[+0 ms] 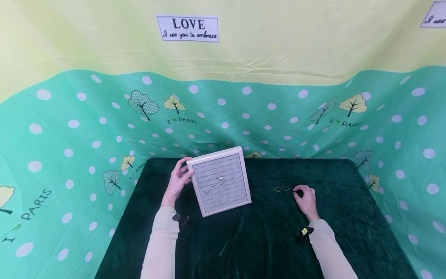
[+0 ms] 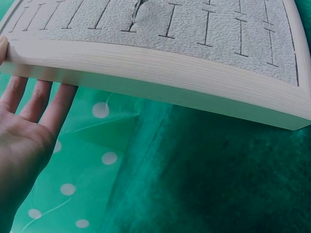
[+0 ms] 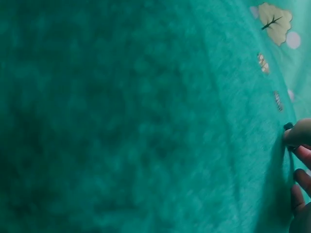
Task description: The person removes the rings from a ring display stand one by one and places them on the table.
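Note:
My left hand grips the left edge of a square pale-framed ring display tray, its thumb at the front and fingers behind. The tray is tilted up, facing me, its grey slotted pad holding several rings near the middle. Over the cloth to the right, my right hand pinches a small dark ring between thumb and forefinger; the fingers hide part of it. Just left of that hand, a gold-coloured ring and a silver-coloured ring stand side by side on the cloth.
A dark green velvet cloth covers the table. Behind and at both sides hangs a green dotted curtain with tree prints, yellow at its top. Dark cameras are strapped to both wrists over pale sleeves.

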Available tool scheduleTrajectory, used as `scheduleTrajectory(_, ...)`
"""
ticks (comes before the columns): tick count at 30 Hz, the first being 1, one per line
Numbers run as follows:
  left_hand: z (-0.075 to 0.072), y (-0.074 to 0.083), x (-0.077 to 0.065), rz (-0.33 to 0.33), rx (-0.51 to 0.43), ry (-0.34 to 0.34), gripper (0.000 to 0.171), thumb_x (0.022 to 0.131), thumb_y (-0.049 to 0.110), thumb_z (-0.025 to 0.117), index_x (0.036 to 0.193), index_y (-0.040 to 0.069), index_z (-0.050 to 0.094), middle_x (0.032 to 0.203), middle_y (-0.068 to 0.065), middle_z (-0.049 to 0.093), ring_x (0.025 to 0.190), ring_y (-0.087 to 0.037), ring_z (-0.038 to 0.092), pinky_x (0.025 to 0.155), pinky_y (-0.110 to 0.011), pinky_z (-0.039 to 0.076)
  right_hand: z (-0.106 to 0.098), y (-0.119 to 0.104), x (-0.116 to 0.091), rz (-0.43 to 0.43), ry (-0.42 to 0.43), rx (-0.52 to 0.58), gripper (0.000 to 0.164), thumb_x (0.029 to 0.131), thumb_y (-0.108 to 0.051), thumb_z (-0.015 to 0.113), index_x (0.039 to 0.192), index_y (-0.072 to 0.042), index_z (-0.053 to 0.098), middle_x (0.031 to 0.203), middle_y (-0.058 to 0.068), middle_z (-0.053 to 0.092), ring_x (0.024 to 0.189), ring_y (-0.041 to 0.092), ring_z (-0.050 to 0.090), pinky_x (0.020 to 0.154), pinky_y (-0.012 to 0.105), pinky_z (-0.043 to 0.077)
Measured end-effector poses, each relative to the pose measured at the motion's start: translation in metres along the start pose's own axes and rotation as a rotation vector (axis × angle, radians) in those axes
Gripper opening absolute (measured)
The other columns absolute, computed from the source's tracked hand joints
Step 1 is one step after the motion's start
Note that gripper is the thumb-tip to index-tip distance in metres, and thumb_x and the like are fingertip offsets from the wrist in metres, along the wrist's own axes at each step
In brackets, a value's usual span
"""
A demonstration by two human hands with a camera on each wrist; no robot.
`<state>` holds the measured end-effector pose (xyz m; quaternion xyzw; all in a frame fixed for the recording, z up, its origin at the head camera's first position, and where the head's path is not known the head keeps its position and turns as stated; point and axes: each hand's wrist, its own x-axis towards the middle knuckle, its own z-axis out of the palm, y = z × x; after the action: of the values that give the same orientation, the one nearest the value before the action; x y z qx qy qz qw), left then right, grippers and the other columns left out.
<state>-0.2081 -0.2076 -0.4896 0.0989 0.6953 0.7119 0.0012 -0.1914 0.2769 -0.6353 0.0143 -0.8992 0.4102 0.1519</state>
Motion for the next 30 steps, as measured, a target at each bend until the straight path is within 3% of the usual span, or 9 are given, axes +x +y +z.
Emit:
scheduleTrajectory(8, 0.0, 0.001, 0.001, -0.003, 0.011, 0.006, 0.047, 0.097, 0.0, 0.055, 0.141, 0.003, 0.037, 0.125, -0.03, 0.053, 0.097, -0.021, 0.063, 0.079, -0.039, 0.053, 0.0, 0.004, 0.003, -0.015, 0.01, 0.002, 0.011, 0.084, 0.007, 0.064, 0.094, 0.006, 0.066, 0.108, 0.027, 0.059, 0.107, 0.044, 0.042, 0.091, 0.054, 0.028)
scheduleTrajectory(21, 0.0, -0.001, -0.001, -0.011, 0.014, 0.011, 0.047, 0.097, 0.0, 0.054, 0.141, 0.004, 0.038, 0.126, -0.031, 0.052, 0.097, -0.02, 0.063, 0.08, -0.041, 0.053, -0.002, 0.003, 0.002, 0.034, -0.014, 0.003, 0.013, 0.087, 0.005, 0.062, 0.099, 0.006, 0.065, 0.115, 0.028, 0.057, 0.11, 0.044, 0.041, 0.092, 0.056, 0.028)
scheduleTrajectory(30, 0.0, 0.001, -0.002, -0.018, 0.015, 0.012, 0.047, 0.097, 0.0, 0.054, 0.141, 0.004, 0.037, 0.128, -0.031, 0.052, 0.099, -0.022, 0.062, 0.082, -0.044, 0.052, -0.004, -0.012, -0.005, 0.082, -0.011, 0.047, 0.017, 0.088, 0.001, 0.063, 0.105, 0.004, 0.064, 0.12, 0.026, 0.053, 0.115, 0.042, 0.038, 0.095, 0.055, 0.027)
